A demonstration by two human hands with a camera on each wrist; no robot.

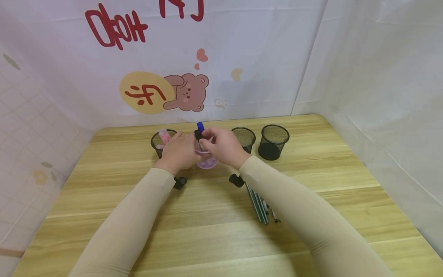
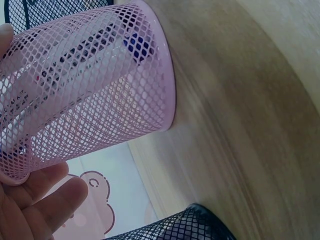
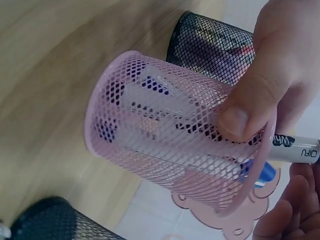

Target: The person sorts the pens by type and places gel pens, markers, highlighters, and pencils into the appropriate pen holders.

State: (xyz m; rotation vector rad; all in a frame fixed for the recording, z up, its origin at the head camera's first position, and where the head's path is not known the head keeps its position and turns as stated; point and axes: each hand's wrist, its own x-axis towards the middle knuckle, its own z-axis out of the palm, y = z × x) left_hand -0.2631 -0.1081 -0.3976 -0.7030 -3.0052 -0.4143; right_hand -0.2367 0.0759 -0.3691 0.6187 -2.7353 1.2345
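Note:
A pink mesh pen cup stands upright on the table with several markers inside. My left hand grips it near the rim, the thumb lying on the mesh in the right wrist view. Above the cup, my right hand pinches the black top end of a white whiteboard marker. That marker's lower part is inside the cup. Next to it sticks out the blue end of another marker. The pink mesh hides part of the markers' bodies in both wrist views.
To the left is a black mesh cup with pink-dotted items inside. Two more black mesh cups, a nearer one and a farther one, stand to the right. Green-and-white sticks and slim pens lie by the right forearm.

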